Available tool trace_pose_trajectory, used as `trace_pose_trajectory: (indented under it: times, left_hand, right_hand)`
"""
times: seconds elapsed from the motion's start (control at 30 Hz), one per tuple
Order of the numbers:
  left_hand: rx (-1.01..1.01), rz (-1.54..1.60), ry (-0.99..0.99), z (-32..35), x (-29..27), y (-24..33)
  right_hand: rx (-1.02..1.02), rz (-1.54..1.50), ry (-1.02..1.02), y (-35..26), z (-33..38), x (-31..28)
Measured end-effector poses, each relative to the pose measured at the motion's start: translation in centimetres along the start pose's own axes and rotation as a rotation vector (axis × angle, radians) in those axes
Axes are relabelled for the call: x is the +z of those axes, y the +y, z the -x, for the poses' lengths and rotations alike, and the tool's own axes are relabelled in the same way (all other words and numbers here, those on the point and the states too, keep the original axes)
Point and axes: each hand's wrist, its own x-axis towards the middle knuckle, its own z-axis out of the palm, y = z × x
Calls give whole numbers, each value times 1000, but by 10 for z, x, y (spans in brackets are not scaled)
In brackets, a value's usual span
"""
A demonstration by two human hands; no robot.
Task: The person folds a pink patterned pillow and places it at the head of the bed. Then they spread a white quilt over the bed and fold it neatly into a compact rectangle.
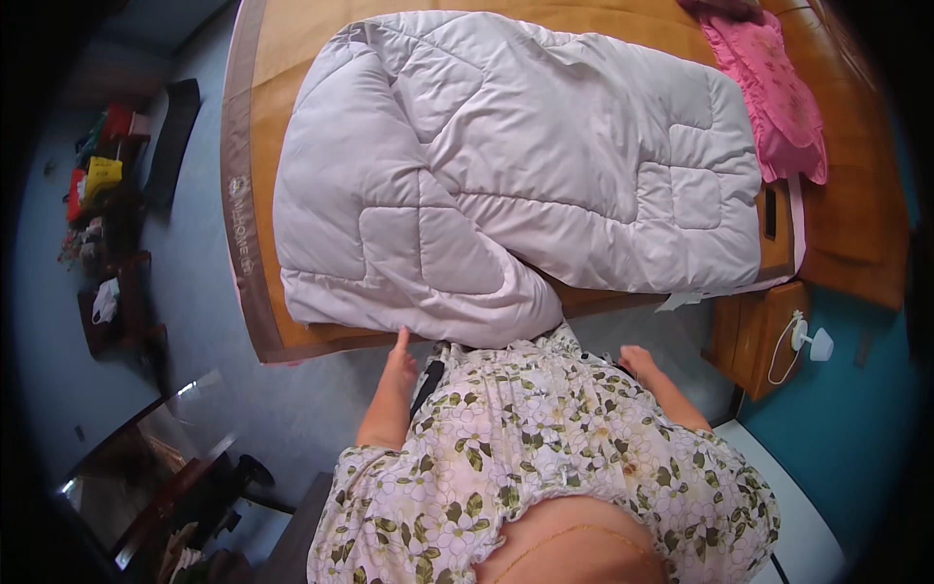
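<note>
A pale lilac-white quilt lies partly folded and wrinkled over the bed, its lower left part folded over and hanging near my body at the front edge. My left hand is just below that edge, one finger stretched up toward the quilt, holding nothing that I can see. Whether the fingertip touches the fabric is hard to tell. To the right of my body, my right hand hangs apart from the quilt with its fingers curled in, and nothing shows in it.
Under the quilt is a brown bed mat with a dark border. A pink pillow and a dark phone lie toward the right. Beside the bed stands a wooden nightstand near a white lamp. Dark furniture lines the left side.
</note>
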Motion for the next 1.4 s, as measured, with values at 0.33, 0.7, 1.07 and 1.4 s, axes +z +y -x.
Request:
trace_pose_trajectory:
  times: [0.33,0.7,1.07,1.4]
  left_hand:
    - [50,483,-265,-69,69,49]
    - [399,493,82,-57,-42,97]
    - [180,674,-228,-53,56,93]
    - [1230,-606,1469,248,-273,412]
  right_hand:
    - [242,-944,-5,-139,-73,60]
    - [55,-1336,182,-176,-114,41]
    - [-3,-1256,163,-166,-117,44]
    - [-40,-1079,183,-161,-111,21]
